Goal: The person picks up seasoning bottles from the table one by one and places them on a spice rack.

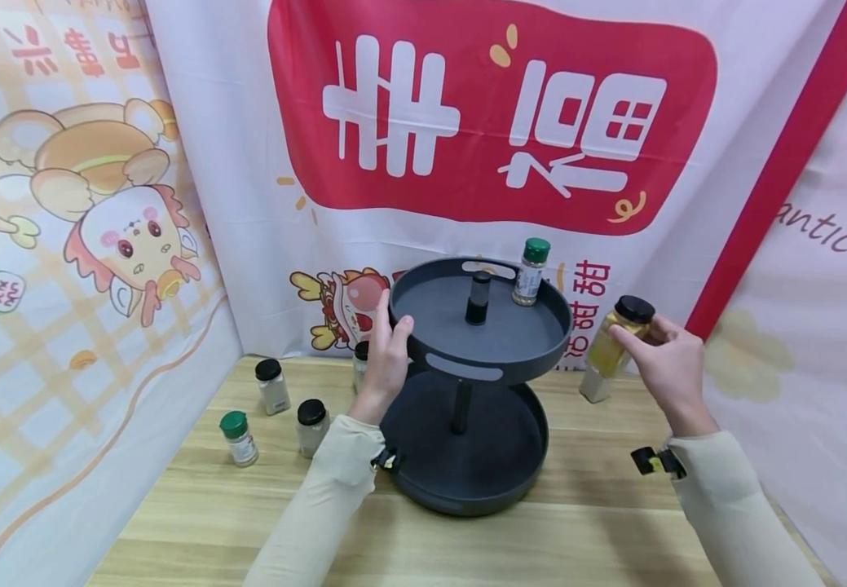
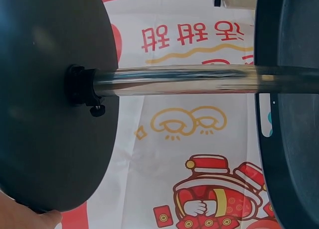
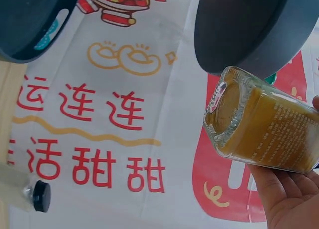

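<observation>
My left hand [image 1: 388, 363] holds the left rim of the upper tray [image 1: 438, 326] of a dark grey two-tier rack. In the left wrist view, a thumb lies at the lower edge of the tray's underside [image 2: 55, 139]. To the right of the rack, my right hand [image 1: 665, 367] grips a square glass spice jar [image 1: 611, 342] with a black lid and yellow-brown powder. Its glass base [image 3: 227, 114] points towards the upper tray in the right wrist view. A green-capped spice bottle [image 1: 528, 281] stands on the upper tray near its back right rim.
Left of the rack stand black-lidded jars [image 1: 272, 387] and a green-capped bottle [image 1: 240, 440]; one jar [image 1: 359, 367] is partly behind my left hand. Another pale jar [image 1: 594, 386] is on the wooden table behind the held one. The lower tray [image 1: 460, 465] sits on the table. Printed cloth hangs behind.
</observation>
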Tool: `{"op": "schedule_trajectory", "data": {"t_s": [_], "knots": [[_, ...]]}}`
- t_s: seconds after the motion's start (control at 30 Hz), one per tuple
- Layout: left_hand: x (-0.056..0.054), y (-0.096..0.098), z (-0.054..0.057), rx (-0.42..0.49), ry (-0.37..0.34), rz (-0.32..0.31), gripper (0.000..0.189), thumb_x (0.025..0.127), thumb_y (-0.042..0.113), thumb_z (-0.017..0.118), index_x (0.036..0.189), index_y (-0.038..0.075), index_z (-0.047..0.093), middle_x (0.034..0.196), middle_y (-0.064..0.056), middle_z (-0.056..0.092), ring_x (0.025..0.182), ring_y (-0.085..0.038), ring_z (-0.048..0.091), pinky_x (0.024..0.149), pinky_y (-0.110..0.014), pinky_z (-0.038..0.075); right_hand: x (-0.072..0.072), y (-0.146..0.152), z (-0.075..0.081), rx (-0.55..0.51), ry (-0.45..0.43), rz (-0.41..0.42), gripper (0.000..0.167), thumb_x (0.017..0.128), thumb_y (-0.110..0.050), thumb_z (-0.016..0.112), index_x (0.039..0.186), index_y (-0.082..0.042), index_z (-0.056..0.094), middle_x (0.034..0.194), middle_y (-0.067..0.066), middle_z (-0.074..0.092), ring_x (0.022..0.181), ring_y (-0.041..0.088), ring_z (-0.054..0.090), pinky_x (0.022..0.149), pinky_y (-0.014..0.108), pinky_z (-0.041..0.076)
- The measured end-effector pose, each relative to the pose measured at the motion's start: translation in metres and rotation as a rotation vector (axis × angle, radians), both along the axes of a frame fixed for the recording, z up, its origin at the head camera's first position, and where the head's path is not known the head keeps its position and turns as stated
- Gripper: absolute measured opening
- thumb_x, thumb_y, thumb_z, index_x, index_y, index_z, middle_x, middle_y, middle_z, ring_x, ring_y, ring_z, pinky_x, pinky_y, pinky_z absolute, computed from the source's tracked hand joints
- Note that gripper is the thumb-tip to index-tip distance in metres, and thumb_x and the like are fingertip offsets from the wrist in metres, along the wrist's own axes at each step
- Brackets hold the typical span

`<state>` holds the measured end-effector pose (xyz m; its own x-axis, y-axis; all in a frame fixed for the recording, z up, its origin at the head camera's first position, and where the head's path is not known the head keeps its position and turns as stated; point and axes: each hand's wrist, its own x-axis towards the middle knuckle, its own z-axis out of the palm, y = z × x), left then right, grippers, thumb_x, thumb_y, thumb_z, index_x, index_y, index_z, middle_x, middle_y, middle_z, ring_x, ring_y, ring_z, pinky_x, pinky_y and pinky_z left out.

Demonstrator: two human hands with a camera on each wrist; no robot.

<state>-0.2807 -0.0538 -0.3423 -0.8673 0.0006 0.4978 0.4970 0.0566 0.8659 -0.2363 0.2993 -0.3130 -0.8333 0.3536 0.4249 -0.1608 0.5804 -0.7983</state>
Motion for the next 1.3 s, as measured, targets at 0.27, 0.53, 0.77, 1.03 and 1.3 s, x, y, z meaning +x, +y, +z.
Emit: {"op": "schedule_trajectory", "data": {"t_s": [0.27,0.53,0.77,1.03,1.3], "knots": [[0.003,0.003,0.0,0.005,0.014,0.03,0.063,0.099,0.026,0.039,0.152,0.012,0.009,0.157,-0.004,0.008,0.141,-0.013,0.009,0.113,-0.038,0.013,-0.005,-0.005,0.01,-0.04,-0.001,0.056,0.06,0.081,-0.049,0.069,0.125,-0.01,0.062,0.115,0.01,0.065,0.093,0.012,0.06,0.092,0.042,0.047],[0.008,0.004,0.003,0.008,0.014,0.04,0.064,0.097,0.025,0.039,0.152,0.011,0.009,0.157,-0.006,0.008,0.142,-0.017,0.009,0.113,-0.043,0.013,-0.012,-0.009,0.023,-0.044,0.048,0.066,0.058,0.081,-0.045,0.07,0.125,-0.009,0.063,0.113,0.01,0.066,0.093,0.01,0.061,0.091,0.037,0.047],[0.007,0.006,-0.001,0.011,0.031,0.045,0.065,0.097,0.027,0.039,0.153,0.014,0.009,0.157,-0.003,0.008,0.141,-0.013,0.009,0.113,-0.041,0.013,-0.014,-0.009,0.03,-0.063,0.068,0.054,0.054,0.081,-0.043,0.072,0.124,-0.011,0.064,0.112,0.006,0.066,0.092,0.009,0.06,0.089,0.031,0.048],[0.01,0.007,-0.001,-0.016,0.018,0.063,0.068,0.096,0.033,0.041,0.153,0.013,0.009,0.157,-0.002,0.009,0.141,-0.011,0.009,0.113,-0.04,0.012,-0.016,-0.012,0.041,-0.085,0.084,0.072,0.052,0.082,-0.042,0.071,0.126,-0.016,0.063,0.116,0.004,0.065,0.096,0.012,0.058,0.087,0.03,0.047],[0.012,0.007,0.0,-0.016,0.034,0.065,0.069,0.097,0.035,0.041,0.153,0.011,0.008,0.157,-0.004,0.009,0.141,-0.013,0.009,0.113,-0.041,0.012,-0.021,-0.016,0.052,-0.075,0.093,0.106,0.05,0.083,-0.042,0.07,0.126,-0.017,0.063,0.117,0.002,0.065,0.1,0.014,0.057,0.089,0.036,0.046]]}}
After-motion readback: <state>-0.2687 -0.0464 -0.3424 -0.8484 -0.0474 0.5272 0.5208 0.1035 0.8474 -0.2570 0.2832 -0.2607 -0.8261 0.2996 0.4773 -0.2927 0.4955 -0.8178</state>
